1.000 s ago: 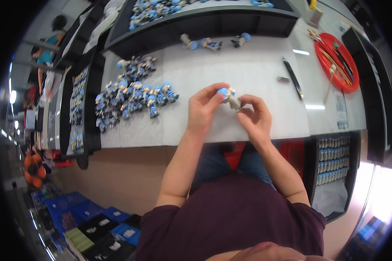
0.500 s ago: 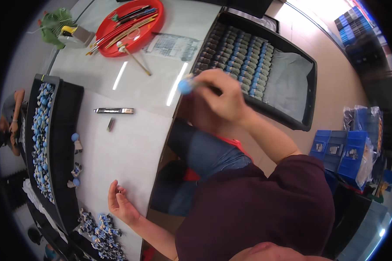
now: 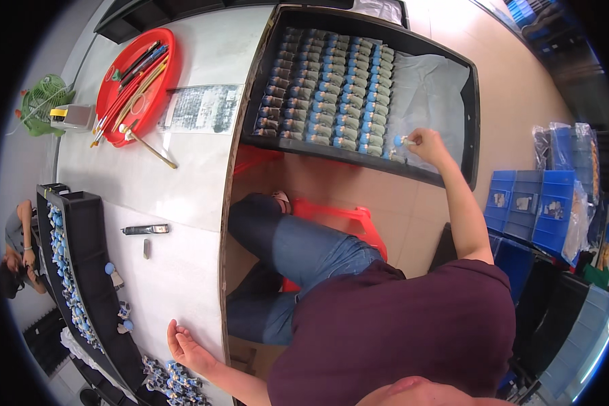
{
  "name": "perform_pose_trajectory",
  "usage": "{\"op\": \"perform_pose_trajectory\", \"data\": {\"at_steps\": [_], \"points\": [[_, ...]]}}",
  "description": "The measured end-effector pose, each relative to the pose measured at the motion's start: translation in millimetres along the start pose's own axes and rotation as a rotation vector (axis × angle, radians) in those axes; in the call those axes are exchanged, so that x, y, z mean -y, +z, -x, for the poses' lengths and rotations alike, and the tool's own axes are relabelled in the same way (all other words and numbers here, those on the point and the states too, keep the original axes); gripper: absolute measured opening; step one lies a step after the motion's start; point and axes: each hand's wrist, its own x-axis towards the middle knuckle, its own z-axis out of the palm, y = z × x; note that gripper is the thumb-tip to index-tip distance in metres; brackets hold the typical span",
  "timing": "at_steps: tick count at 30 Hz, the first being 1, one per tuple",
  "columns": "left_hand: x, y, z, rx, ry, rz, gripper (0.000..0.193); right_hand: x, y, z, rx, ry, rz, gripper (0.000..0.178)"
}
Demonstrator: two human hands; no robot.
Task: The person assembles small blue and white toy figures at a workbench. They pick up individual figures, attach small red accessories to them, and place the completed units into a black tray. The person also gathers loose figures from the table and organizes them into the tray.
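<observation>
My right hand (image 3: 427, 147) reaches over the near right part of a large black tray (image 3: 472, 122). Its thumb and fingers pinch a small figurine (image 3: 404, 141) with a pale blue top, just above the tray's sheet lining. Beside it, rows of similar figurines (image 3: 350, 101) fill the tray's left side. On the white table (image 3: 176, 271), my left hand (image 3: 188, 346) lies near the edge with loosely bent fingers and nothing visible in it. A pile of blue-and-dark figurines (image 3: 176, 382) lies close to that hand.
A long black bin (image 3: 88, 250) of figurines stands at the left, with a few loose figurines (image 3: 124, 310) beside it. A dark tube (image 3: 145, 230) and a small grey block (image 3: 147, 249) lie mid-table. Farther back sits a red tray (image 3: 167, 74) of brushes. Blue bins (image 3: 517, 203) stand right.
My right hand has moved rightward from the table edge to over the black tray, still with the figurine. The view has shifted. My left hand stays on the table, its fingers slightly straighter.
</observation>
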Motion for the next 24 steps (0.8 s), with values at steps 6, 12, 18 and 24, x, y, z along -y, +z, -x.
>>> {"op": "perform_pose_trajectory", "data": {"at_steps": [6,12,18,24], "points": [[1,4,1,-0.029,0.000,-0.014,0.026,-2,16,-10,0.118,-0.020,-0.005,0.025],[17,-11,-2,-0.126,-0.042,-0.053,0.027,-28,37,-24,0.148,-0.177,0.132,0.027],[-10,1,0,-0.051,-0.059,0.042,0.021,-45,28,-36,0.219,-0.242,0.225,0.041],[-1,0,5,-0.002,0.054,0.075,0.020,220,19,-10,-0.082,-0.661,-0.427,0.021]]}}
